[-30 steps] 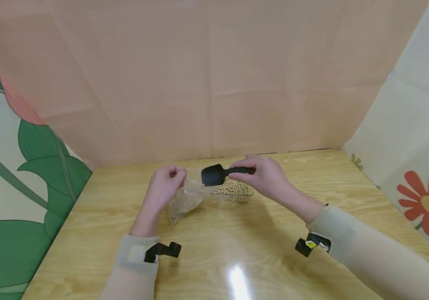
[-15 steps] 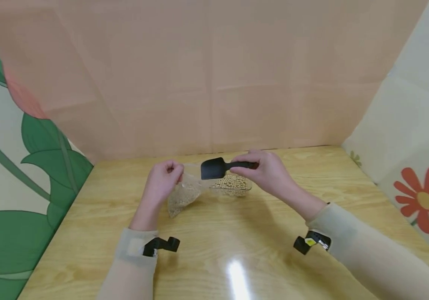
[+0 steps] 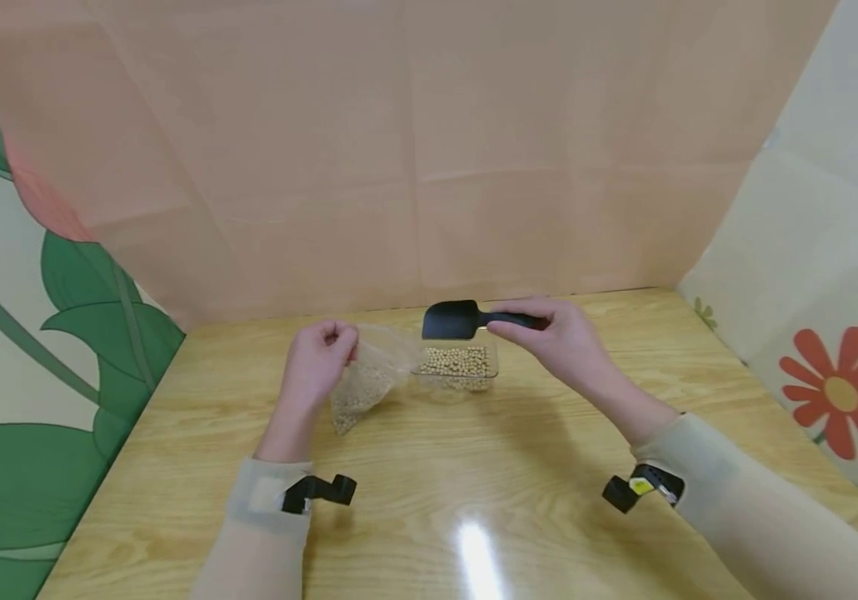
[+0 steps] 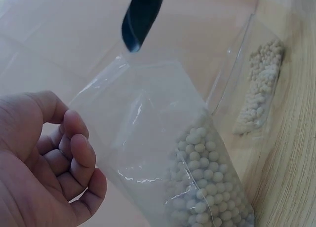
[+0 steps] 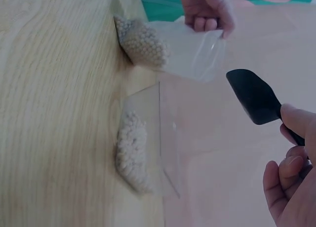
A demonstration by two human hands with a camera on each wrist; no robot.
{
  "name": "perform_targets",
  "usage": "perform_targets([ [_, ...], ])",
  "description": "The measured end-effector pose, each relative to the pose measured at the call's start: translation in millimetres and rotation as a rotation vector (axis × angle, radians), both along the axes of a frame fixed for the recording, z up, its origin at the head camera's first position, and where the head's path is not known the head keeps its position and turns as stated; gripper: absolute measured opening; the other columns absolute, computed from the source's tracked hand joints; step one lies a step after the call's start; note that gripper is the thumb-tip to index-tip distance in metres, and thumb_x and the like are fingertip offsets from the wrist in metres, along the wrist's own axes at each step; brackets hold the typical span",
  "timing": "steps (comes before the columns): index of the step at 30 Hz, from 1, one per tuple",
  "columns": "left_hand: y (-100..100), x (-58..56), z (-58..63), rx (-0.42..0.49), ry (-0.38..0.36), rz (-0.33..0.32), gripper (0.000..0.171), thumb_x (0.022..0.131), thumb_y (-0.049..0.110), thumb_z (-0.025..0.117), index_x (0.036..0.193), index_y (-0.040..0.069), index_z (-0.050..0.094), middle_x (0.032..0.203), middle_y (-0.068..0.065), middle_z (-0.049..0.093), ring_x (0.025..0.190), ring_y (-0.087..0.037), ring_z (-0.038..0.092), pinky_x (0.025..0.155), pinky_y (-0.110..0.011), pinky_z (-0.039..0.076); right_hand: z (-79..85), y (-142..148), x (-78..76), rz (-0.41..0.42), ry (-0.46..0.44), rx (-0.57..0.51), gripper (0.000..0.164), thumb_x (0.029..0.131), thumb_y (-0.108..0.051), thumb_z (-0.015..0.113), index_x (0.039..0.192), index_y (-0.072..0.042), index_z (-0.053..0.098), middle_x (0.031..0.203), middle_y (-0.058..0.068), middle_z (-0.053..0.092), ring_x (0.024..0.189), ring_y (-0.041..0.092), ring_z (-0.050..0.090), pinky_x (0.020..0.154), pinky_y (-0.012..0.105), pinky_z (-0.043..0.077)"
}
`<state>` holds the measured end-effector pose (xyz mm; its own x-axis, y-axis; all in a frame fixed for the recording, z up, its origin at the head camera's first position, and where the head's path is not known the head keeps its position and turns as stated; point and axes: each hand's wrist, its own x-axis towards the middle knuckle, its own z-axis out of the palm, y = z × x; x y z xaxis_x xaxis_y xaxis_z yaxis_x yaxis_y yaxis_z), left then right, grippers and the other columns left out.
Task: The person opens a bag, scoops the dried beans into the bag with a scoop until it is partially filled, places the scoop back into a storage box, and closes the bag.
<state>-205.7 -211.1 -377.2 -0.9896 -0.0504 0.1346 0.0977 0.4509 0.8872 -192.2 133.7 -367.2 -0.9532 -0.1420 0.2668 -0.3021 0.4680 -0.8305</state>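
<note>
My left hand (image 3: 316,362) pinches the top edge of a clear plastic bag (image 4: 143,118), whose lower part bulges with small round beige beans (image 4: 202,172). The bag hangs tilted, its bottom corner close to the table. In my right hand (image 3: 560,337) is a black scoop (image 3: 451,320), gripped by its handle between thumb and fingers, up in the air to the right of the bag's mouth. No beans show on the part of the blade in view. Below the scoop stands a clear rectangular container (image 5: 159,113) with more beans (image 5: 132,148) in it.
The wooden table (image 3: 414,483) runs back to a plain pinkish backdrop (image 3: 414,167). Side panels stand left and right, one with painted green leaves (image 3: 99,275), the other with a red flower (image 3: 841,392). The container is right beside the bag.
My right hand has moved the scoop up and to the right, away from the bag's mouth and over the container. My left hand still holds the bag in nearly the same place.
</note>
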Motion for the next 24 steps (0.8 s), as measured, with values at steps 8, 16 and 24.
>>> perform_targets([
  [8,1,-0.3,-1.6,0.044,0.050,0.045,0.023,0.102,0.018,0.060,0.084,0.009,0.070,0.076,-0.007,0.067,0.065,-0.022,0.051,0.060,-0.032,0.043,-11.3,14,1.6,-0.058,-0.040,0.010,0.036,0.098,-0.046,0.083,0.123,-0.020,0.085,0.119,0.004,0.079,0.077,0.024,0.057,0.062,0.031,0.046],
  [16,3,1.2,-2.1,0.135,0.078,0.108,0.021,0.097,0.012,0.061,0.078,0.007,0.067,0.071,-0.004,0.064,0.066,-0.019,0.053,0.059,-0.026,0.043,-36.0,20,-1.7,-0.110,-0.108,0.040,0.043,0.098,-0.050,0.083,0.127,-0.018,0.084,0.130,0.008,0.078,0.084,0.024,0.062,0.064,0.031,0.048],
  [24,9,3.1,-3.5,0.206,0.114,0.133,0.023,0.097,0.009,0.063,0.074,0.008,0.066,0.067,-0.001,0.063,0.066,-0.017,0.056,0.065,-0.025,0.048,-60.0,17,-4.7,-0.142,-0.194,0.044,0.046,0.098,-0.049,0.083,0.130,-0.016,0.083,0.134,0.009,0.077,0.110,0.025,0.069,0.081,0.033,0.054],
])
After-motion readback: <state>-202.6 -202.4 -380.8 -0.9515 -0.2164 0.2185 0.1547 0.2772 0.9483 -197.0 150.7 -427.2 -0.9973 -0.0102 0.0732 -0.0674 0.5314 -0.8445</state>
